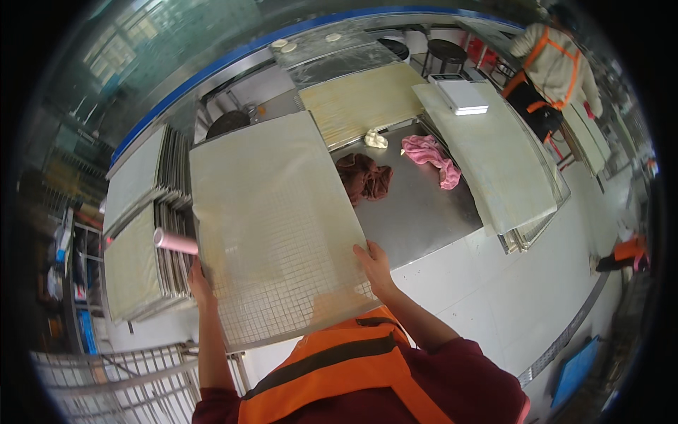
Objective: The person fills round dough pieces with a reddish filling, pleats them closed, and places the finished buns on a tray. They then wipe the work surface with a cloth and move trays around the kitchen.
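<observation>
The two hands are well apart, each one clamped on a side edge of a large mesh tray (275, 191) covered by a pale, half-transparent sheet. The left hand (200, 283) grips the left edge and the right hand (374, 267) grips the right edge, near the corner; some of the fingers are hidden below. The mesh tray is in front of the person's body, and its near end is close to the orange apron (332, 367).

On the left, the mesh tray hides part of the piled trays (141, 184). A pink cylinder (175, 241) lies between these piles and the left edge of the mesh tray; I cannot tell what supports it.

On the right is a steel bench (424, 219). A brown cloth (365, 177) lies on it, just beside the mesh tray, which covers a part of it. A small cream-coloured lump (376, 139) and a pink cloth (432, 159) are farther away. Behind them lies a yellowish panel (364, 102). At the right side of the bench, a stack of covered trays (494, 162) carries a white scale (460, 95). Beyond this stack stands another person (554, 71) with orange straps, and a dark round stool (446, 53) is near the far wall.
</observation>
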Tool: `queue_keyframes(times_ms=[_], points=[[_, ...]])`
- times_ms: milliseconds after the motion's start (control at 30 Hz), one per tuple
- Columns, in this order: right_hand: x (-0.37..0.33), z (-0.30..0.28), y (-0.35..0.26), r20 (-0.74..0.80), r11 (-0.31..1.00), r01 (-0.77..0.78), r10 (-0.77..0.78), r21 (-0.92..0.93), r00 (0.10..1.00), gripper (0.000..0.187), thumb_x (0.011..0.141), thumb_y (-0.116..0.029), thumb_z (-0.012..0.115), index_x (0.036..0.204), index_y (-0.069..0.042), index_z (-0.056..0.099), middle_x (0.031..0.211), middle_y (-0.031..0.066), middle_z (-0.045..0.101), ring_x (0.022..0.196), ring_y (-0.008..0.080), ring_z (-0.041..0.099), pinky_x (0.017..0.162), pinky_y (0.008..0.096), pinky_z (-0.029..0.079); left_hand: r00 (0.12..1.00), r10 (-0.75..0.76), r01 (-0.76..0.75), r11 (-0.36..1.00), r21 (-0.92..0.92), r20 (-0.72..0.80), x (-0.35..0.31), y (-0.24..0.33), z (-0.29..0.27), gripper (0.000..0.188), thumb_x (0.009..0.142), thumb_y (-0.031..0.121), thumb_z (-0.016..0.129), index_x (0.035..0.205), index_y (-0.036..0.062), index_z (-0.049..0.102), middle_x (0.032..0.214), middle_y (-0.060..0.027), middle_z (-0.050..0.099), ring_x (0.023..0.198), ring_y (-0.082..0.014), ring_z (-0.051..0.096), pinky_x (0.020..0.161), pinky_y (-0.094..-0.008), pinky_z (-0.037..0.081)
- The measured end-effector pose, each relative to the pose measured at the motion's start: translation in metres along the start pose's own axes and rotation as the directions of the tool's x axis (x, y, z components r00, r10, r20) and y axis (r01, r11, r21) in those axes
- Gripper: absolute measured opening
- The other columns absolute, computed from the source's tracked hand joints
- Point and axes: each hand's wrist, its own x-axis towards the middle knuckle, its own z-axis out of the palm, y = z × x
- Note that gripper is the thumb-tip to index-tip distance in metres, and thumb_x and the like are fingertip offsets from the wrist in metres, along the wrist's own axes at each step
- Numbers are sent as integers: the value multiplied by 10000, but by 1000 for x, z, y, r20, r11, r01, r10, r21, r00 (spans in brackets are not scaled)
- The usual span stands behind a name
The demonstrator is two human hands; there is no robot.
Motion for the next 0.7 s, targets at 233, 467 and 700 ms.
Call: queue_keyframes(times_ms=[233,467,700], points=[[78,48,20,-252,983,78,-34,165,967,411,854,-233,613,1139,56,546,991,92,618,883,141,555,770,276,443,903,89,-210,945,251,420,191,15,129,421,899,331,542,977,-74,625,963,-59,622,851,-154,569,769,-277,436],[148,100,0,-389,960,159,-58,231,919,477,855,-238,609,1195,75,492,1079,143,606,963,189,562,853,300,433,880,-33,-79,974,212,475,290,43,266,561,854,442,587,1074,-74,593,1007,-120,627,891,-214,586,802,-332,438],[252,123,-18,-586,946,256,-95,198,805,517,846,-237,602,1216,95,460,1112,176,594,995,214,572,875,317,436,747,-81,-132,955,266,659,383,31,445,688,822,503,597,1166,-90,543,1191,-161,570,1077,-233,548,915,-330,403]])
